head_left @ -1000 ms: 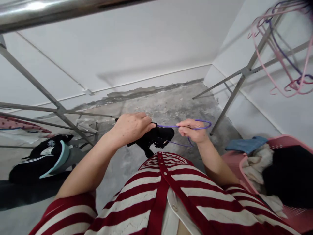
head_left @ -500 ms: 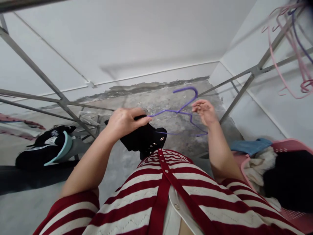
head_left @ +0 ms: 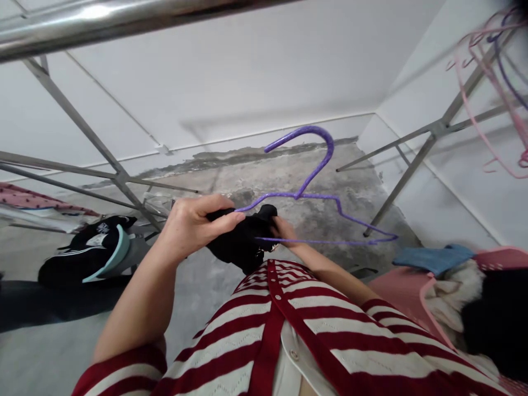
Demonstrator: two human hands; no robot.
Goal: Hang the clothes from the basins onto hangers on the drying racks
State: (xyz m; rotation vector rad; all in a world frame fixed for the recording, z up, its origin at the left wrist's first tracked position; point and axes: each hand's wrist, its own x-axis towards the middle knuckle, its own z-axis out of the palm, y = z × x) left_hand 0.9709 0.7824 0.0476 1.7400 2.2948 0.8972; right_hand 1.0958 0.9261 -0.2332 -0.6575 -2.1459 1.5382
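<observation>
A purple clothes hanger [head_left: 315,196] is held level in front of my chest, its hook pointing away from me. My left hand [head_left: 198,223] pinches the hanger's left shoulder together with a black garment [head_left: 235,239] that has shiny buttons. The left end of the hanger sits inside the garment; its right end is bare. Under the hanger, my right hand [head_left: 282,228] grips the garment's edge near the buttons, its fingers partly hidden by the black cloth.
At the right stands a pink basket [head_left: 412,291] with blue, cream and black clothes. Pink hangers [head_left: 468,99] hang at upper right. A metal rail [head_left: 124,22] crosses overhead at left, with rack legs [head_left: 121,179] below. A black bag-like item with a teal edge [head_left: 111,258] lies at left.
My right hand has moved from beside the hanger's right end, down and left, onto the black garment. The hanger has come closer to my face, and my view has shifted slightly.
</observation>
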